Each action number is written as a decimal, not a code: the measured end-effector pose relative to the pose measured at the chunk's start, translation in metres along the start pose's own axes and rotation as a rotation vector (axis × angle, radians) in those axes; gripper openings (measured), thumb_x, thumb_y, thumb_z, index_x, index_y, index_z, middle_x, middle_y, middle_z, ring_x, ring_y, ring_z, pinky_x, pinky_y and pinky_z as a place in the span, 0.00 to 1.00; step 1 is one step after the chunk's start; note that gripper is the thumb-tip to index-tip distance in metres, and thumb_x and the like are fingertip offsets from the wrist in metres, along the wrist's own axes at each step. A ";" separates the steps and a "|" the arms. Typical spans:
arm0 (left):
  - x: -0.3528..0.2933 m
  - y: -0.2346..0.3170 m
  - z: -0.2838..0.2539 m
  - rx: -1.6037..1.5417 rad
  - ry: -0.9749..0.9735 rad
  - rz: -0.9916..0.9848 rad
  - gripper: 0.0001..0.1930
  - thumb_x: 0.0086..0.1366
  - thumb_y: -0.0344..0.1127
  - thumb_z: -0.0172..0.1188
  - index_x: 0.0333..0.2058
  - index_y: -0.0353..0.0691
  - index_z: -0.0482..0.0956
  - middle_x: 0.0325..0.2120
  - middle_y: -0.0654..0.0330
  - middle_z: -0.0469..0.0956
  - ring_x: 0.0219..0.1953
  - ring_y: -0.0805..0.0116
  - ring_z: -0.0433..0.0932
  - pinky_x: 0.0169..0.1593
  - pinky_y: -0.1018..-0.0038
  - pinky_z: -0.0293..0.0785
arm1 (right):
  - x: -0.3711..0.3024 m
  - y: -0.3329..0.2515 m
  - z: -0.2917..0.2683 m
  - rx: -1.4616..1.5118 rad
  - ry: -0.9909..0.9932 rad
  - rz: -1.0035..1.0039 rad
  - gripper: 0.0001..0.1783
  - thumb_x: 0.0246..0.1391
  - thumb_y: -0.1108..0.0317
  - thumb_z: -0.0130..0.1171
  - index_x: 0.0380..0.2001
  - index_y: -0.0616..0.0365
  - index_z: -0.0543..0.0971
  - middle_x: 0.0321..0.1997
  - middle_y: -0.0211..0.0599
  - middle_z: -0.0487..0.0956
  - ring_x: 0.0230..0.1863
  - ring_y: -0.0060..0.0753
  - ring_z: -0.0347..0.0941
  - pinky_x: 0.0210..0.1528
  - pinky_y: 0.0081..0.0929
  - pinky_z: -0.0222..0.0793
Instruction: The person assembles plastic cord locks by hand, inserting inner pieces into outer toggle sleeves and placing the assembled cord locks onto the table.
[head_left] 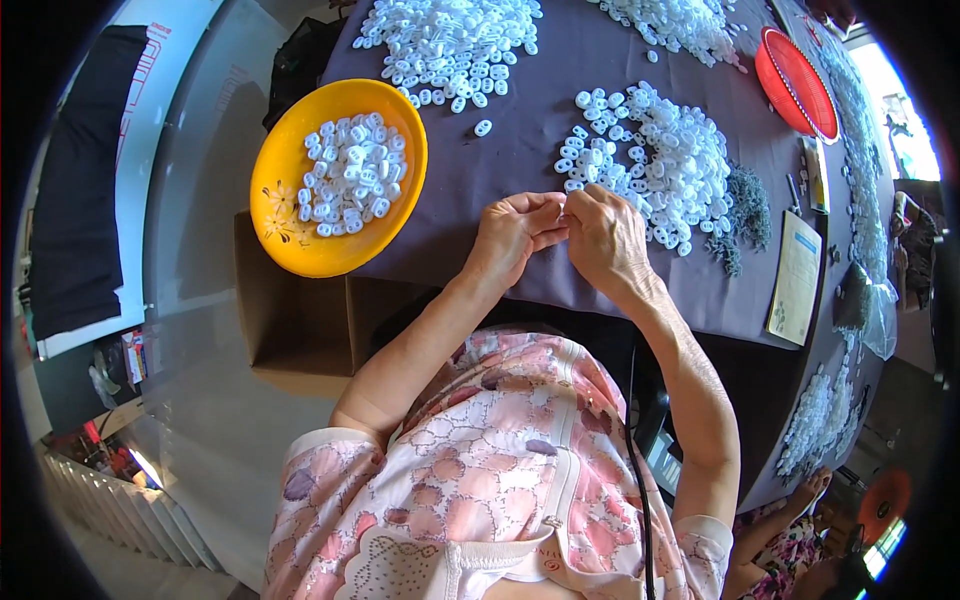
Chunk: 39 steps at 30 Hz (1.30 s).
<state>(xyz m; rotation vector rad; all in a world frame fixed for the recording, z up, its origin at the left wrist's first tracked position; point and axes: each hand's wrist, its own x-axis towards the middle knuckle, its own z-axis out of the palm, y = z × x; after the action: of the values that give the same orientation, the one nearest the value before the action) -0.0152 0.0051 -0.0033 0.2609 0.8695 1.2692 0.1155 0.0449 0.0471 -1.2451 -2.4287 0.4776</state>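
My left hand (517,235) and my right hand (607,235) meet at the table's near edge, fingertips pinched together. A tiny pale sliver shows between them, too covered by fingers to name. Just beyond my right hand spreads a heap of small white oval plastic pieces (685,160), many with two holes. Beside that heap lies a tangled pile of tiny grey-green parts (745,210), too small to tell apart. To the left of my hands, a yellow bowl (275,170) with a flower print holds more white two-holed pieces (355,170).
More white pieces (455,45) are heaped at the far side of the dark tablecloth (480,165). A red basket (790,85) and a booklet (795,280) lie to the right. An open cardboard box (300,325) stands below the bowl. Another person's foot (810,490) shows at lower right.
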 end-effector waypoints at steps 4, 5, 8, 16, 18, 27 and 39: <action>0.000 0.003 -0.001 0.034 -0.006 -0.028 0.12 0.60 0.30 0.57 0.40 0.29 0.75 0.36 0.54 0.78 0.38 0.66 0.78 0.46 0.69 0.74 | 0.008 0.006 -0.006 0.055 -0.094 -0.060 0.02 0.41 0.74 0.52 0.21 0.61 0.73 0.25 0.43 0.74 0.27 0.48 0.73 0.29 0.41 0.68; -0.001 0.004 0.000 0.036 -0.009 -0.031 0.11 0.60 0.30 0.57 0.40 0.29 0.75 0.36 0.53 0.78 0.37 0.66 0.78 0.46 0.70 0.75 | 0.010 0.010 -0.005 0.165 -0.095 -0.034 0.02 0.40 0.74 0.53 0.20 0.61 0.73 0.24 0.43 0.75 0.27 0.47 0.74 0.29 0.39 0.69; -0.001 0.002 0.002 0.035 0.010 -0.018 0.11 0.61 0.30 0.57 0.40 0.29 0.75 0.35 0.54 0.78 0.37 0.67 0.78 0.45 0.70 0.76 | 0.009 0.013 -0.002 0.364 -0.137 0.127 0.02 0.39 0.74 0.53 0.20 0.61 0.74 0.24 0.43 0.76 0.27 0.47 0.74 0.30 0.37 0.69; -0.001 0.002 0.004 0.078 0.021 0.026 0.10 0.62 0.31 0.55 0.39 0.30 0.75 0.35 0.54 0.78 0.37 0.66 0.78 0.45 0.69 0.76 | -0.002 0.011 0.008 0.403 -0.011 0.136 0.04 0.41 0.74 0.52 0.22 0.61 0.76 0.23 0.44 0.76 0.26 0.47 0.74 0.29 0.35 0.69; -0.002 0.004 0.002 0.071 -0.004 0.001 0.10 0.63 0.31 0.54 0.39 0.30 0.75 0.34 0.53 0.78 0.38 0.65 0.78 0.46 0.68 0.76 | -0.006 0.015 0.013 0.515 -0.033 0.273 0.05 0.43 0.73 0.55 0.25 0.62 0.77 0.21 0.43 0.77 0.23 0.36 0.75 0.27 0.28 0.68; -0.007 0.002 -0.003 0.062 -0.101 0.061 0.11 0.65 0.31 0.50 0.42 0.31 0.74 0.36 0.54 0.77 0.39 0.64 0.78 0.48 0.64 0.75 | -0.013 0.021 0.018 0.780 -0.037 0.414 0.05 0.47 0.72 0.59 0.27 0.63 0.78 0.19 0.29 0.77 0.23 0.13 0.68 0.26 0.17 0.64; -0.007 -0.001 0.000 -0.030 -0.032 0.069 0.11 0.67 0.31 0.46 0.43 0.32 0.71 0.35 0.55 0.76 0.38 0.62 0.79 0.47 0.64 0.76 | -0.013 0.004 0.017 0.736 0.107 0.434 0.05 0.47 0.73 0.59 0.27 0.63 0.79 0.20 0.32 0.77 0.23 0.16 0.70 0.27 0.19 0.65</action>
<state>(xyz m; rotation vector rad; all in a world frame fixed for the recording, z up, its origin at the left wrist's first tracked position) -0.0147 -0.0019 -0.0006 0.2885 0.8194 1.3373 0.1176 0.0344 0.0277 -1.3715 -1.6181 1.2451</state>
